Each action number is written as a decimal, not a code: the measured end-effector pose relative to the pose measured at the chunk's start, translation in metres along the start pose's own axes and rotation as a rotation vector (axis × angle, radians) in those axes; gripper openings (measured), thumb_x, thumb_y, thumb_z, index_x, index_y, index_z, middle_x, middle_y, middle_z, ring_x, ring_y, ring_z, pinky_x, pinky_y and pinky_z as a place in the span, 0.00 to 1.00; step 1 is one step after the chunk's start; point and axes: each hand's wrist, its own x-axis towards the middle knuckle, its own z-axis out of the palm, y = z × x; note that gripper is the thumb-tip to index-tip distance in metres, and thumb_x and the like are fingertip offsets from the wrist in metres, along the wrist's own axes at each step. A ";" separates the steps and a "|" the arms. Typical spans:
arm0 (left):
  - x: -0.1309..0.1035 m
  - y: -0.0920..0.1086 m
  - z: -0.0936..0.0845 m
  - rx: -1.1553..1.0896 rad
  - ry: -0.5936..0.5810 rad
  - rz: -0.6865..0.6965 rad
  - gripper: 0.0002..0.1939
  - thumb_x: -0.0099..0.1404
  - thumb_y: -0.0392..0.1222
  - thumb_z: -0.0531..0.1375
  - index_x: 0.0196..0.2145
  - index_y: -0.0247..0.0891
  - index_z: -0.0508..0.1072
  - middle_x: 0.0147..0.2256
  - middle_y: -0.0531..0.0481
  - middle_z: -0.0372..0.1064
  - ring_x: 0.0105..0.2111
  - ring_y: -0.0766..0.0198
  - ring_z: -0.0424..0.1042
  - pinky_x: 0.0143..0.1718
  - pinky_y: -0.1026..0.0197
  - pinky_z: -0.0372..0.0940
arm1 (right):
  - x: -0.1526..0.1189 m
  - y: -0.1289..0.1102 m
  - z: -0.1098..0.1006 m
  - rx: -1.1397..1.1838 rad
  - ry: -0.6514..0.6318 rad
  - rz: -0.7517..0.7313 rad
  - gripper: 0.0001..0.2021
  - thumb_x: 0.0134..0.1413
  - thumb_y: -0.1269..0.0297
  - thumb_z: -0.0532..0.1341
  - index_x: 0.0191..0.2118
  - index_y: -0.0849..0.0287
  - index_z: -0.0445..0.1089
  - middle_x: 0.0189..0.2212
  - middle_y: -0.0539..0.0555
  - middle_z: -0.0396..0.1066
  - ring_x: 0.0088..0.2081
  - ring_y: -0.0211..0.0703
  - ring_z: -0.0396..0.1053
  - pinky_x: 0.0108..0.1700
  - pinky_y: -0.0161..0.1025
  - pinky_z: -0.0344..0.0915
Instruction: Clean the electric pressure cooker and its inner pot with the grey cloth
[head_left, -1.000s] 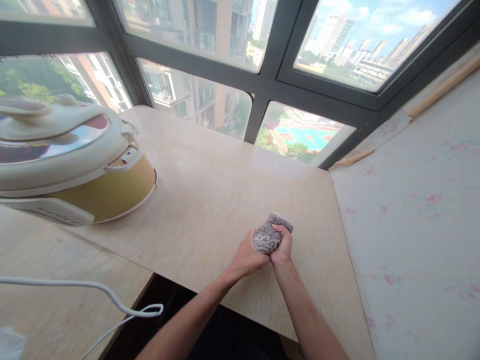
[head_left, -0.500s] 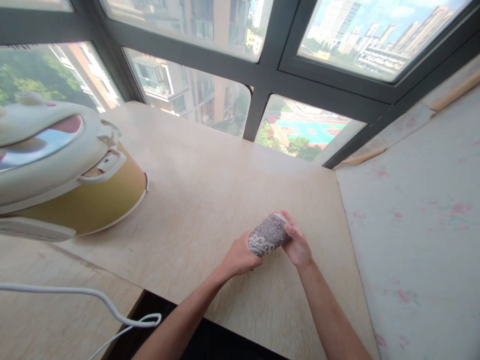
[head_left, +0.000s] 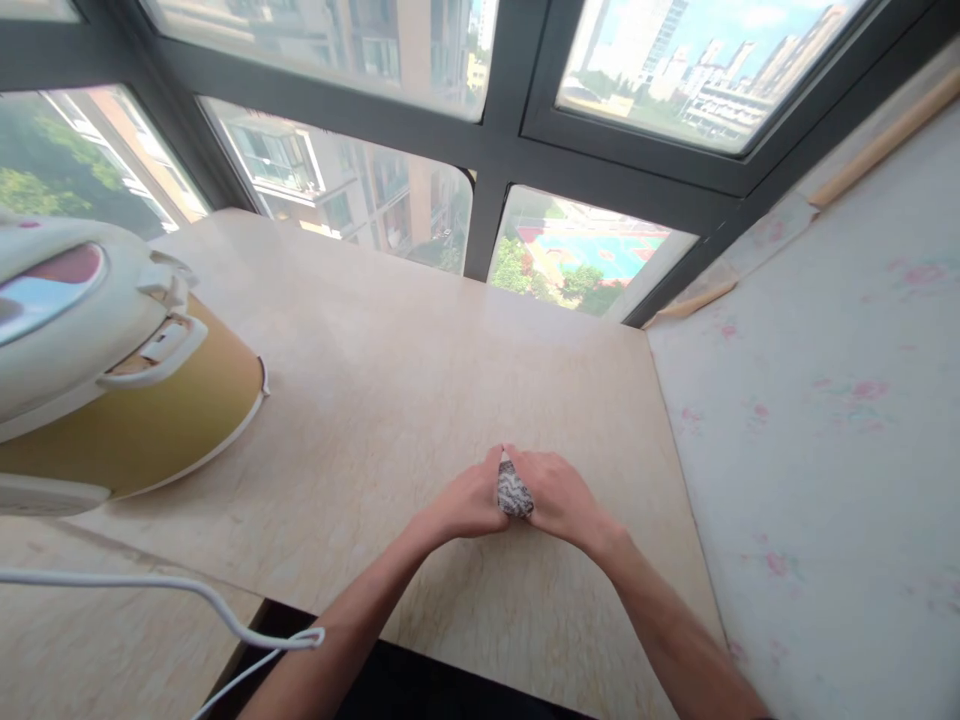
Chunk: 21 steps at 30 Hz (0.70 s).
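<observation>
Over the counter (head_left: 375, 400), a small rolled bundle of speckled grey-and-white fabric (head_left: 514, 490) sits between my two hands, its patterned end turned toward me. My left hand (head_left: 469, 502) is closed on its left side. My right hand (head_left: 562, 500) wraps round it from the right and covers much of it. The thumbs and fingertips of both hands come close together at the top. What kind of cloth it is, I cannot make out, as the fingers hide most of it.
A rice cooker (head_left: 180, 390) with a cream lid and gold body stands on the left. A white cord (head_left: 172, 580) runs across the lower left. Dark-framed windows (head_left: 480, 160) border the counter's back, and a floral-papered wall (head_left: 825, 430) bounds the right.
My right hand has shifted from the bundle's far end to wrap its side. The bundle has turned, showing more of its patterned end and less of its length. The view has swung slightly right.
</observation>
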 end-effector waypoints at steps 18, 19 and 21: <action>-0.020 -0.048 0.029 -0.074 0.374 0.039 0.21 0.66 0.46 0.57 0.55 0.40 0.68 0.52 0.40 0.72 0.51 0.54 0.74 0.52 0.47 0.69 | -0.145 0.028 -0.006 -0.307 0.197 1.215 0.21 0.62 0.62 0.57 0.58 0.64 0.63 0.48 0.70 0.73 0.40 0.61 0.78 0.37 0.47 0.68; -0.020 -0.048 0.032 -0.055 0.385 0.050 0.19 0.66 0.45 0.57 0.54 0.40 0.69 0.51 0.40 0.73 0.50 0.54 0.74 0.53 0.46 0.69 | -0.154 0.031 -0.002 -0.309 0.212 1.240 0.23 0.62 0.62 0.57 0.60 0.66 0.61 0.50 0.72 0.71 0.41 0.63 0.78 0.38 0.49 0.69; -0.021 -0.047 0.037 0.003 0.403 0.077 0.17 0.66 0.44 0.56 0.52 0.40 0.71 0.51 0.41 0.74 0.50 0.54 0.74 0.55 0.45 0.68 | -0.169 0.036 0.007 -0.337 0.290 1.221 0.29 0.61 0.65 0.58 0.65 0.70 0.55 0.56 0.77 0.67 0.48 0.67 0.75 0.44 0.52 0.70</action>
